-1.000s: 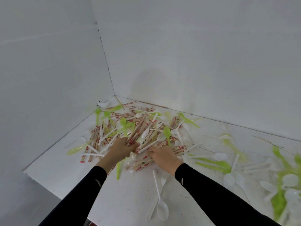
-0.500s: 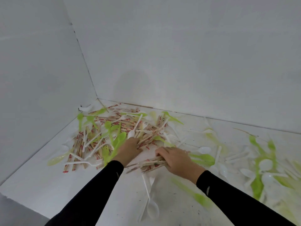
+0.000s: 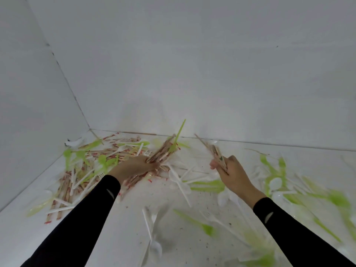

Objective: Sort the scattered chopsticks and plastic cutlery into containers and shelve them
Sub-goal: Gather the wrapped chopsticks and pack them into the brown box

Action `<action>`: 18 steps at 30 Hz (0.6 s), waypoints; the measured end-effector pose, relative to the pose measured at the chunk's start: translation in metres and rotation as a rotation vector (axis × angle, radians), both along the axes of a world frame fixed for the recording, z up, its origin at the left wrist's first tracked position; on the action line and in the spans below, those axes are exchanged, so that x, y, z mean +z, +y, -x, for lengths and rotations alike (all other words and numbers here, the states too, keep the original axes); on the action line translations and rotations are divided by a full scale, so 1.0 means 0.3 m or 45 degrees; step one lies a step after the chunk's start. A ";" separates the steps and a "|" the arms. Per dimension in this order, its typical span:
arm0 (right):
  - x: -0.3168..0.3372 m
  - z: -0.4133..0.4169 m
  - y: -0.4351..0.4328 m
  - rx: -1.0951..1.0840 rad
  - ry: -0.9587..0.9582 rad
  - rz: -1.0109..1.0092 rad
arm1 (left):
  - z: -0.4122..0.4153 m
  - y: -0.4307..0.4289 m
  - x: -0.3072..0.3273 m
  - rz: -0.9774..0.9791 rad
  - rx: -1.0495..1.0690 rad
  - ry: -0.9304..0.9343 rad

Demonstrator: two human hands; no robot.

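Just right of the wall corner [image 3: 89, 129], on the white table [image 3: 119, 237], our left hand [image 3: 134, 167] has its grip clamped round a thick bundle of chopsticks [image 3: 162, 151] raised out of the main heap [image 3: 65, 182], which lies below and left of that corner. Farther right of the corner, our right hand [image 3: 234, 176] has its grip clamped on a thin bundle of chopsticks [image 3: 213, 151], lifted off the table. We judge the step to be gathering chopsticks apart from the plastic. To do it well we should shake or pick out the green piece [image 3: 179, 132] that stands up out of the thick bundle, square the sticks' ends so none slide free, and join the two bundles in one hand before looking for a container; none is in view. As for counts: two bundles are lifted and one green stray sits among them. The loose chopsticks near the corner are too many and too crossed to count, dozens by our guess. The white cutlery [image 3: 179, 182] and green cutlery [image 3: 208, 185], spread well right of the corner, are blurred, and we cannot number them either.
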State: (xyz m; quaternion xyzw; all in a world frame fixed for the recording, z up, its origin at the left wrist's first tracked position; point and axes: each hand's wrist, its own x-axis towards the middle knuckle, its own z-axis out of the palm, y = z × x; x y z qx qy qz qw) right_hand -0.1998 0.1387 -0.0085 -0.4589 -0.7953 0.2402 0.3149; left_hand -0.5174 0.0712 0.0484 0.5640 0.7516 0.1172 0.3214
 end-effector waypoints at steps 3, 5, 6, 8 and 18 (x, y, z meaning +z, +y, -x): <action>0.079 -0.080 -0.019 -0.083 0.140 0.211 | -0.137 0.045 0.007 -0.014 0.187 -0.556; 0.112 -0.130 -0.033 -0.093 0.354 0.458 | -0.218 0.073 0.000 0.029 0.265 -0.706; 0.123 -0.176 -0.041 -0.092 0.460 0.541 | -0.274 0.087 0.004 0.062 0.263 -0.701; 0.136 -0.264 -0.058 -0.087 0.587 0.590 | -0.365 0.109 0.000 0.152 0.224 -0.565; 0.139 -0.707 -0.153 -0.282 0.908 0.919 | -0.882 0.116 -0.040 0.167 0.054 -0.780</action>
